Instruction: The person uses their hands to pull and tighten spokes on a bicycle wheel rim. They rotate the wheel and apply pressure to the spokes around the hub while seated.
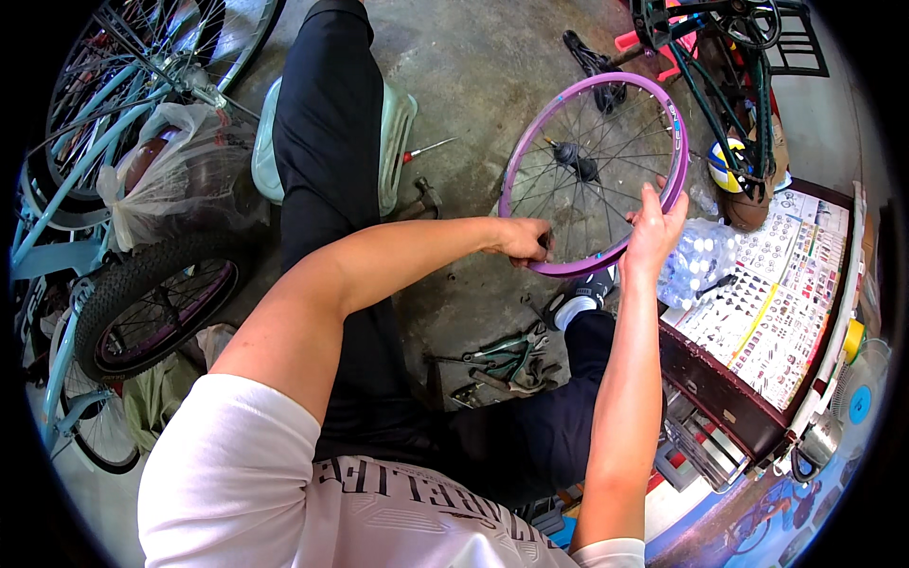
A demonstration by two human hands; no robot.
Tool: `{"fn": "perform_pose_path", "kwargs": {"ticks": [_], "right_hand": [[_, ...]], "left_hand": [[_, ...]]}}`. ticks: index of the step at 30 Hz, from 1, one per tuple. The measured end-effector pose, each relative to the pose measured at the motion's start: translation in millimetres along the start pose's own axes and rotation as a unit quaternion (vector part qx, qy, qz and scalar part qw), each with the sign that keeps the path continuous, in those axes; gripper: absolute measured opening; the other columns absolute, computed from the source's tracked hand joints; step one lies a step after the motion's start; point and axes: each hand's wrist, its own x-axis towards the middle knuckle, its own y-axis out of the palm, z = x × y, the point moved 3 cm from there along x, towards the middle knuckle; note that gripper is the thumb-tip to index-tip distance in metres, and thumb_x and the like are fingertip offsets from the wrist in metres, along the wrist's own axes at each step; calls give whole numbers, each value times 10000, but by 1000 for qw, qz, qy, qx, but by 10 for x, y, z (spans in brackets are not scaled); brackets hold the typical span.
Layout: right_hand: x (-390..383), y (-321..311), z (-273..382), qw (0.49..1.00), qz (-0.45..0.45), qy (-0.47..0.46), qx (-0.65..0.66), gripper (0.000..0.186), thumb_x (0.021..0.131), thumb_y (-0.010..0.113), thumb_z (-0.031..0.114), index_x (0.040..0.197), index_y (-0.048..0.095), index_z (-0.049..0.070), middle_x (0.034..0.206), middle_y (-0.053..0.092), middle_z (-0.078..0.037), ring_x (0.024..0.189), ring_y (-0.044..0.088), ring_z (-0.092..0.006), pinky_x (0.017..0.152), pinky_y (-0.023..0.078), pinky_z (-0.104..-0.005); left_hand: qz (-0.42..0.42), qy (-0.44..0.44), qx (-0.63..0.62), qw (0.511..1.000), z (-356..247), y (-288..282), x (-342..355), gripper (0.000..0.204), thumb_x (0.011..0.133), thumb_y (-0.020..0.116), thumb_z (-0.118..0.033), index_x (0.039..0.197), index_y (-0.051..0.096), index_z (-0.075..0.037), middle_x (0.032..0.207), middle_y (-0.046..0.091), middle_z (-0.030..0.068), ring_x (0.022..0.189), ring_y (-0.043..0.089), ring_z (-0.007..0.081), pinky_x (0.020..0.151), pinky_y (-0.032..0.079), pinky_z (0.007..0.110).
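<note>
left hand (524, 240) grips a purple wheel (576, 163) by the near edge, right hand (655, 222) kinda cradling its right edge.

Seen from above: person's two arms, bare below short white cloth sleeves (232, 464). Bare L arm (407, 254) came in from lower L, bent at elbow, forearm angled across body to the R; bare L hand (521, 239) was back-up w/ fingers curled in. Bare R arm (625, 379) reached fwd from lower R, nearly straight; bare R hand (651, 227) pointed away from body w/ digits partly bent. Hands were near each other, but apart.
</note>
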Motion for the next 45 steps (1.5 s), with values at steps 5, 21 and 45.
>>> {"fn": "perform_pose_path", "kwargs": {"ticks": [5, 21, 45], "right_hand": [[-23, 30, 11, 1000, -19, 3, 4, 342, 944, 675, 133, 1240, 561, 3, 1209, 627, -103, 799, 597, -125, 563, 499, -271], [-25, 0, -57, 999, -33, 20, 0, 318, 943, 668, 132, 1215, 569, 0, 1191, 631, -107, 776, 597, -133, 557, 494, -278], [15, -72, -52, 999, -16, -5, -36, 300, 960, 661, 153, 1210, 599, -1, 1147, 665, -90, 694, 580, -112, 541, 494, -266]], "left_hand": [[5, 10, 35, 999, 11, -47, 24, 374, 955, 699, -205, 1259, 568, -31, 897, 647, 77, 673, 599, 156, 639, 533, 329], [24, 23, 80, 996, -12, -131, -37, 277, 921, 661, -170, 1165, 629, -42, 950, 682, 92, 713, 612, 169, 655, 529, 344], [5, -24, -26, 999, -7, -94, 18, 396, 894, 594, -9, 1290, 607, -5, 1093, 691, 87, 699, 691, 151, 602, 525, 314]]}}
